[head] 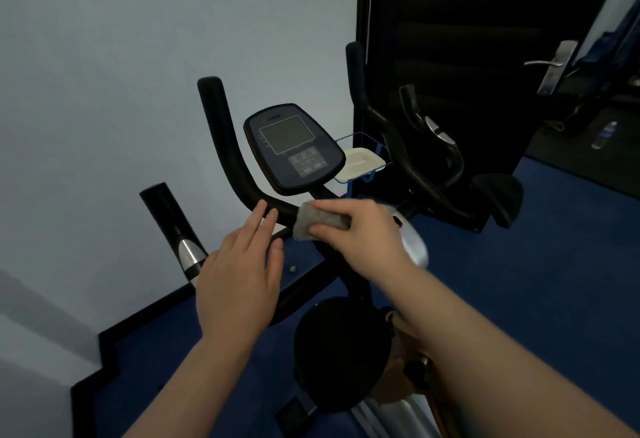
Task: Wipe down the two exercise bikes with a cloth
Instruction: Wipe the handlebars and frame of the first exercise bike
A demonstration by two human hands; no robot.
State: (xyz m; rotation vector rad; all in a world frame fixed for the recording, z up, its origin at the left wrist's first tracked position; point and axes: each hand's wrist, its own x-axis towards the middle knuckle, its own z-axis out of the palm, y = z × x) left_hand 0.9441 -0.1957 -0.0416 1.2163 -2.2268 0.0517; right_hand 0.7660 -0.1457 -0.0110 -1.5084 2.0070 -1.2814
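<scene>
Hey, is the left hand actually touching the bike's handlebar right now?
Cannot tell. In the head view the left hand reaches out with straight fingers whose tips overlap the handlebar, but the angle shows neither contact nor a gap.

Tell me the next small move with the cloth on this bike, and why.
Probably slide the cloth leftward along the handlebar and up its curve. The right hand holds it wrapped on the bar just below the console, while the left hand is open beside the bar.

Blue carpeted floor point(519, 299) carries two exercise bikes point(346, 351), with a water bottle point(604, 134) lying beyond the door.
</scene>
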